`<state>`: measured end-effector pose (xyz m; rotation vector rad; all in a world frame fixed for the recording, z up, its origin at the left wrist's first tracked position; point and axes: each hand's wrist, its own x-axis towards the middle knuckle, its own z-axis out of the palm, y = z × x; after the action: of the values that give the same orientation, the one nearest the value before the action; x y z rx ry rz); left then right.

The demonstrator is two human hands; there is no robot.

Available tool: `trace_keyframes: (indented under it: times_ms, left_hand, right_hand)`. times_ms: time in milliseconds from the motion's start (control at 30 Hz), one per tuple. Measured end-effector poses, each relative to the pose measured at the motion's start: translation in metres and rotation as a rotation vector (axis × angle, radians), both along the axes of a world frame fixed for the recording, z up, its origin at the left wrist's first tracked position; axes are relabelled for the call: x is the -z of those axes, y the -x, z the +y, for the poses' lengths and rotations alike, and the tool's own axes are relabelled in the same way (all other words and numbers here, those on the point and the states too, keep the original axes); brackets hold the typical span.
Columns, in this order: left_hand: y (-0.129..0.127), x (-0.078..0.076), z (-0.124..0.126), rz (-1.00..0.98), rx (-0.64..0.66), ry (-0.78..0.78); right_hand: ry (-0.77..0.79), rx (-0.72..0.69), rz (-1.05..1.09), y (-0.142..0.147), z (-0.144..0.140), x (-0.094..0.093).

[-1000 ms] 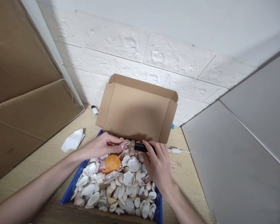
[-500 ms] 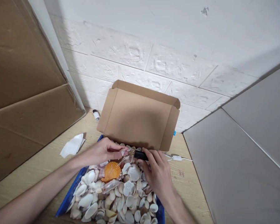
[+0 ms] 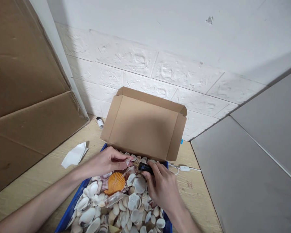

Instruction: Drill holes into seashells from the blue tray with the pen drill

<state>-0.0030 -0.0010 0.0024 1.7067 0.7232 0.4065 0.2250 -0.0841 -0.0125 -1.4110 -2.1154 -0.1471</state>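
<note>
From where I stand, the pale brick-patterned wall (image 3: pixel 135 69) takes up most of the view, with a big cardboard panel (image 3: pixel 24 81) closing off the left. Below is the wooden counter (image 3: pixel 191 200), and on it a blue-sided box (image 3: pixel 74 202) heaped with shells (image 3: pixel 134 215). Its brown lid (image 3: pixel 145 126) stands open behind (no one has shut it), so I take the opening-up as done and the handling as under way.

Both hands are busy over the far part of the heap. The right hand (image 3: pixel 163 181) has its fingers wrapped around a black cylinder, and the left hand (image 3: pixel 110 160) pinches a small pale piece. An orange scallop (image 3: pixel 115 183) lies on the heap just below them, and near it a clear vial (image 3: pixel 113 199) rests on its side, both out of either grip.

The black cylinder (image 3: pixel 145 168) points its brassy end at the pale piece (image 3: pixel 128 161), above the shells; whether the two touch, I can't tell. I'd judge this to be partway through: the pieces are brought together, but neither has been set down, and letting go of both is left undone.
</note>
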Motion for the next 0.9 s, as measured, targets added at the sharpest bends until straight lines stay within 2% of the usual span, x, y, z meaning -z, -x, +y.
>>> trace_keyframes:
  times_ms: [233,600,767,900]
  left_hand:
    - [-0.001,-0.005,0.0,0.02,0.013,0.004]
    - [-0.004,-0.012,-0.002,0.02,0.026,0.017]
    - [-0.004,-0.014,-0.003,0.028,0.006,0.024]
    - [-0.003,-0.009,-0.001,0.035,0.018,0.02]
  right_hand:
    - [-0.06,0.029,0.007,-0.001,0.002,0.002]
    - [-0.068,0.018,0.022,-0.002,0.001,0.003]
    - [0.012,0.013,0.015,-0.001,0.0,0.002]
    - [0.032,-0.001,-0.001,-0.001,0.0,0.001]
